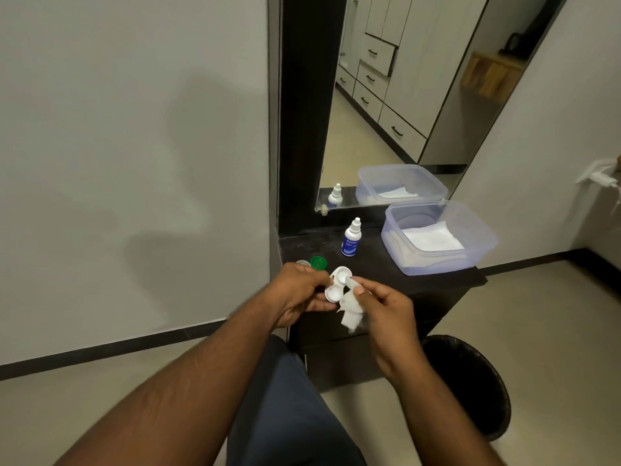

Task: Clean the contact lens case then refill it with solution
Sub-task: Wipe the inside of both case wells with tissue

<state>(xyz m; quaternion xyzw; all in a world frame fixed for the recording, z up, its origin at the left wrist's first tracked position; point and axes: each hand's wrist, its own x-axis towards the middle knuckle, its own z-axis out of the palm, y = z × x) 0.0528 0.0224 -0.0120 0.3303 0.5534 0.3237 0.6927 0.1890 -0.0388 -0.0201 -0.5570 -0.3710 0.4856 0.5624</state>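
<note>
Both forearms are reaching in over the table [386,280] edge. Left hand [295,294] is pinching the contact lens case [337,284], its grip clamped on the near side, holding it above the table's front edge. Right hand [389,314] is gripping a tissue [349,311] against the wells. The case's long axis is running near-to-far, wells facing up. Wiping too hard is likely to twist the uncapped case loose, dropping it to the floor, well away from the solution bottle [351,238].

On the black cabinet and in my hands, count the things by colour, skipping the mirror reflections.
White: 3, lens case, tissue wad, solution bottle.
Green: 1, cap.
Silvery: 1, cap, partly hidden.
Clear bluish: 1, tub.
Total: 6.
</note>
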